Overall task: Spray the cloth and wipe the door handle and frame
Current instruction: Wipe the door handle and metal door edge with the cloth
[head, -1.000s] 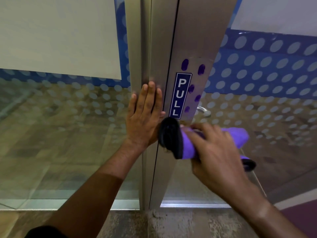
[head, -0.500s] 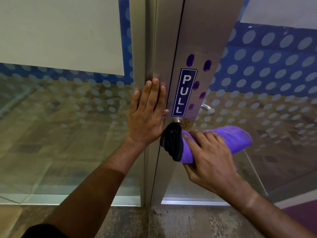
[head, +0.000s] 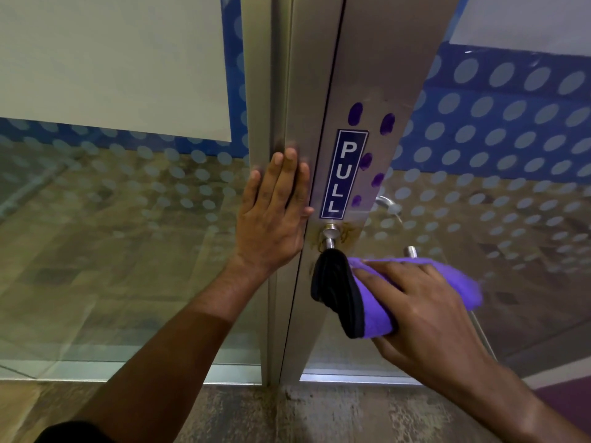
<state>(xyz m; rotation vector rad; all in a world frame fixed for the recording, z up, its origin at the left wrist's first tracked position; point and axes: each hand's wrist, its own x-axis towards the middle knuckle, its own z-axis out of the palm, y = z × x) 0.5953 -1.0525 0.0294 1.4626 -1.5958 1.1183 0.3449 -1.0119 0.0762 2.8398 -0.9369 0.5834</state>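
My left hand (head: pixel 275 212) lies flat with straight fingers against the silver metal door frame (head: pixel 307 91), just left of the blue PULL sticker (head: pixel 343 174). My right hand (head: pixel 425 302) grips a purple cloth (head: pixel 460 279) with a black edge, wrapped around the steel door handle (head: pixel 330 236). Only the handle's top mount and a short piece of the bar show above the cloth. The rest of the handle is hidden under the cloth and my hand.
Glass panels with pale dots and a blue band stand on both sides of the frame. A second metal handle (head: pixel 387 203) shows through the right glass. Purple smudges (head: pixel 367 161) dot the frame beside the sticker. Worn concrete floor (head: pixel 319 417) lies below.
My right hand has slid the cloth down the handle, uncovering the handle's top mount under the sticker. My left hand has stayed pressed flat on the frame.
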